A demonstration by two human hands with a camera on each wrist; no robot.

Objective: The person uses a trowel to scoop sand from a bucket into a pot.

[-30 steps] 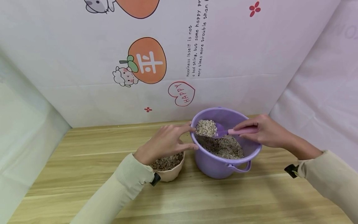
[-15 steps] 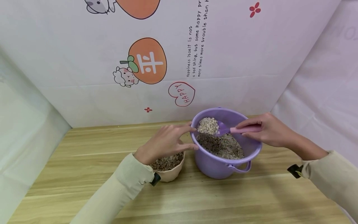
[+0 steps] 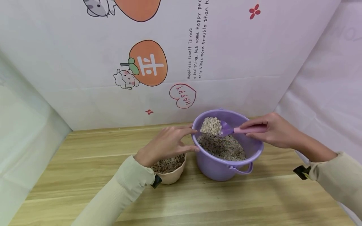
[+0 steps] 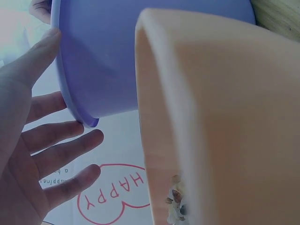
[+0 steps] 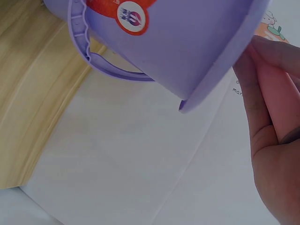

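Note:
A purple bucket (image 3: 216, 171) stands upright, with gravel (image 3: 229, 149) in its bottom. My right hand (image 3: 275, 133) grips the pink handle of a small shovel (image 3: 251, 129) at the bucket's right side. The purple blade is inside the bucket's mouth, above the gravel, heaped with pale gravel (image 3: 211, 126). With fingers spread and fairly straight, my left hand (image 3: 167, 144) touches the left rim, thumb and fingertips apart along it. Under that forearm sits a peach-coloured pot (image 3: 171, 178) containing darker gravel, partly covered by the hand. The left wrist view shows the pot's wall (image 4: 243, 93) up close.
All of it stands on a wood-grain tabletop (image 3: 93, 175). Behind is a white printed cloth (image 3: 226, 56), and white cloth also hangs at both sides. The bucket's handle (image 5: 112, 72) hangs down on its near right side.
My right hand has drawn the shovel slightly to the right and up, the gravel still on its blade. My left hand stays at the rim, and the head view has shifted slightly.

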